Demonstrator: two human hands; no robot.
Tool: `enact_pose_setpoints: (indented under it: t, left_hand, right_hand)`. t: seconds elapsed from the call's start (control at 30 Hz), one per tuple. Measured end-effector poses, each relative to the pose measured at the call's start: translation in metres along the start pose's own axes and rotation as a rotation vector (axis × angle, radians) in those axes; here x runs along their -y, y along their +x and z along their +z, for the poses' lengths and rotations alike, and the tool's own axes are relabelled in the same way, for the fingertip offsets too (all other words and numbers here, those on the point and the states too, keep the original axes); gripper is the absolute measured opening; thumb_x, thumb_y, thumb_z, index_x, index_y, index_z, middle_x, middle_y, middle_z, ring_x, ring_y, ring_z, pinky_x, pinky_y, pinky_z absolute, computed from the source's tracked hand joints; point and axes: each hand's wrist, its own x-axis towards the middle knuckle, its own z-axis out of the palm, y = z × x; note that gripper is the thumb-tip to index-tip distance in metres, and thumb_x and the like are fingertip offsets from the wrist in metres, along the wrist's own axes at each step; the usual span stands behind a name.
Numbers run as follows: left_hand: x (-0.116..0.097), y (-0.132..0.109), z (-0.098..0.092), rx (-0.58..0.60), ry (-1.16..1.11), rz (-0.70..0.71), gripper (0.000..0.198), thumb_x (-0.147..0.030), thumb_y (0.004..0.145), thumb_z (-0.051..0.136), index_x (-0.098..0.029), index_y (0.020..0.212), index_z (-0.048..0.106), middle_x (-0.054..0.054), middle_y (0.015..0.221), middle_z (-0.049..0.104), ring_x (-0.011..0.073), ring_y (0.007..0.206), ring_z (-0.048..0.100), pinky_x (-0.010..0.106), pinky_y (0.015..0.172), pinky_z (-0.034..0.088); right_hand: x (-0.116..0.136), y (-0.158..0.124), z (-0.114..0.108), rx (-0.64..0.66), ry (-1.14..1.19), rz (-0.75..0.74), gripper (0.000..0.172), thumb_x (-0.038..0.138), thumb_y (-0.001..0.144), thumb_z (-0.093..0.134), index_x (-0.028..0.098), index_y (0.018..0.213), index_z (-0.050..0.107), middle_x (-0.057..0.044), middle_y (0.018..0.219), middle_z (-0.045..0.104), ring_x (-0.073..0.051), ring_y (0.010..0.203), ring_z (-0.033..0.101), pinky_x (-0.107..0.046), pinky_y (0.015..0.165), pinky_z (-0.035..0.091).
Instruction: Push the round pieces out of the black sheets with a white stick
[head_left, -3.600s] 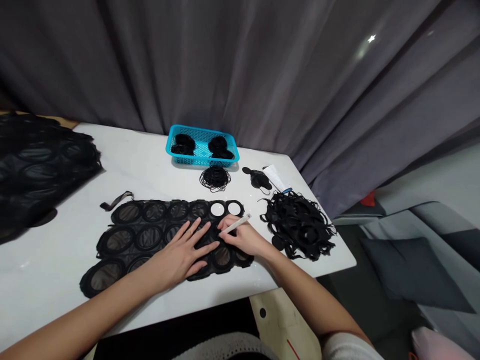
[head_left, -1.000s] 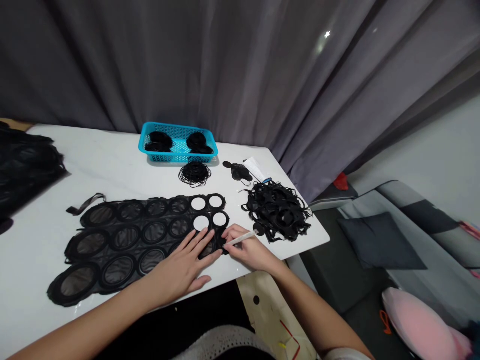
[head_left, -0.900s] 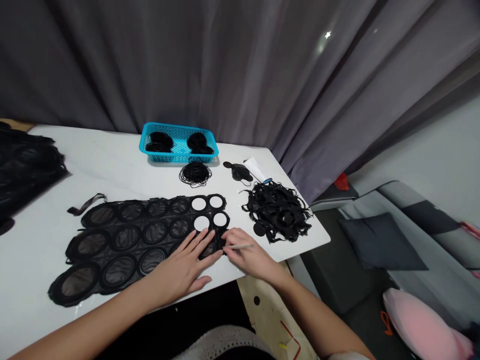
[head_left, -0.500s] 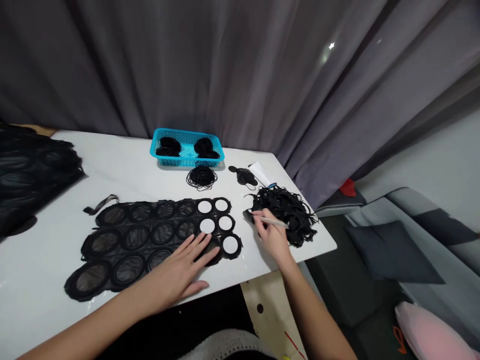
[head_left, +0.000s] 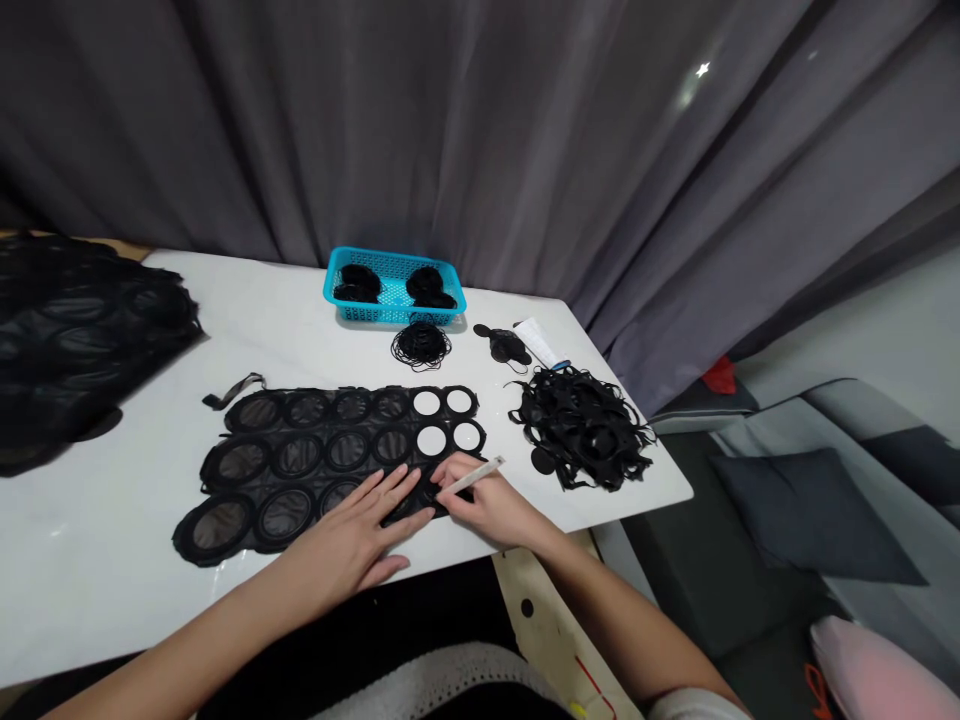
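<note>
Two hands, left hand [head_left: 356, 540] and right hand [head_left: 484, 505]: both on black sheet [head_left: 330, 447]
Right hand: fingers closed on slim pale tool [head_left: 474, 477], tip contact unclear
Left hand: flat, fingers spread, just left of grip
Black sheet: under grip, running off leftward; four white circles [head_left: 431, 440] just beyond grip
Scrap heap [head_left: 585, 425]: right of grip, apart
Blue basket [head_left: 375, 312]: well beyond grip

I take this for a home's living room: I see a grey sofa [head_left: 840, 408], a dark cushion [head_left: 814, 515] and a pink pillow [head_left: 885, 665] beside the white table [head_left: 292, 335], long curtains [head_left: 442, 150] behind.
</note>
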Motion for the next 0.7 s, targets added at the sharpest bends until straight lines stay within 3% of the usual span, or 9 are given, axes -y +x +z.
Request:
enact_pose_setpoints:
  t: [0.27,0.37,0.47,0.53,0.63,0.7]
  left_hand:
    - [-0.001,0.0,-0.001,0.005,-0.01,-0.005,0.054,-0.046,0.101,0.057,-0.037,0.153,0.043,0.007,0.166,0.029,0.0312,0.149,0.036,0.049,0.12,0.034]
    - [-0.001,-0.001,0.001,0.002,0.008,-0.022,0.059,-0.045,0.1,0.058,-0.038,0.155,0.039,0.008,0.169,0.021,0.0336,0.151,0.031,0.051,0.119,0.034]
    - [0.0,-0.002,0.004,-0.025,-0.002,-0.04,0.061,-0.044,0.097,0.062,-0.04,0.154,0.039,0.008,0.171,0.01,0.0374,0.152,0.027,0.053,0.119,0.033]
    - [0.0,-0.002,0.005,-0.034,-0.022,-0.042,0.059,-0.043,0.097,0.062,-0.04,0.152,0.043,0.006,0.171,0.01,0.0383,0.152,0.027,0.053,0.12,0.032]
    - [-0.001,-0.001,0.003,-0.036,-0.026,-0.037,0.056,-0.044,0.098,0.061,-0.04,0.152,0.044,0.006,0.17,0.012,0.0383,0.152,0.026,0.052,0.12,0.032]
    - [-0.002,-0.002,-0.001,-0.037,-0.016,-0.026,0.058,-0.046,0.098,0.06,-0.04,0.153,0.041,0.007,0.17,0.013,0.0375,0.152,0.027,0.051,0.119,0.034]
  right_hand:
    - [-0.001,-0.002,0.003,0.004,-0.051,-0.014,0.011,0.015,0.093,0.06,0.02,0.083,0.057,-0.004,0.109,0.061,-0.017,0.098,0.06,-0.031,0.089,0.048]
    - [0.0,-0.009,0.017,-0.017,-0.184,-0.099,0.007,0.014,0.095,0.056,0.02,0.092,0.058,-0.008,0.111,0.061,-0.02,0.101,0.058,-0.034,0.091,0.05]
    - [-0.005,-0.013,0.029,-0.051,-0.367,-0.169,0.015,0.008,0.094,0.051,0.02,0.099,0.059,-0.012,0.114,0.063,-0.026,0.109,0.056,-0.041,0.096,0.048]
    - [-0.011,-0.01,0.023,-0.156,-0.395,-0.135,0.018,0.007,0.095,0.047,0.02,0.099,0.059,-0.013,0.108,0.065,-0.026,0.104,0.058,-0.042,0.093,0.049]
    - [-0.017,0.001,-0.003,-0.441,-0.289,0.016,0.018,0.014,0.099,0.042,0.02,0.097,0.059,-0.01,0.099,0.066,-0.023,0.092,0.061,-0.038,0.085,0.05]
    - [-0.014,0.011,-0.02,-0.543,-0.231,0.078,0.017,0.02,0.101,0.042,0.02,0.097,0.059,-0.008,0.097,0.066,-0.021,0.087,0.062,-0.035,0.081,0.05]
